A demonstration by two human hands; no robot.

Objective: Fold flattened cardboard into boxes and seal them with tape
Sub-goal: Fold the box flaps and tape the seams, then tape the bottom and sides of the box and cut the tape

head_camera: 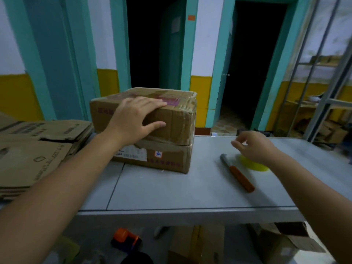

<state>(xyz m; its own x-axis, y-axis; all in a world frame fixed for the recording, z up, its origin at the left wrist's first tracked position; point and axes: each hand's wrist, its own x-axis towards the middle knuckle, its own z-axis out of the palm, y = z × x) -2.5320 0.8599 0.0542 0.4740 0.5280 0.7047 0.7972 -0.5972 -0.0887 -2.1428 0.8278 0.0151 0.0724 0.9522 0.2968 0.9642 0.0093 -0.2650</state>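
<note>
Under the left hand sits the upper box, folded up and closed with clear tape across its top and corner. The fingers lie nearly straight over its near top edge and the thumb is spread against the front face, so the hand is pressing rather than clutching. This box is stacked on a lower box, also closed.

Two boxes look finished, then. To the left of that forearm a thick stack of flattened cardboard waits, so most of the work seems to remain.

The right hand hovers with loosely bent fingers and nothing visible in it. Directly beneath it lies the yellow tape roll, and an orange-handled cutter lies just to its left.

Everything rests on a pale grey table. Below its front edge an orange tape dispenser and loose cardboard lie on the floor. Beyond the hands are two dark doorways framed in teal and white walls with a yellow lower band. Metal shelving stands off to the right.
</note>
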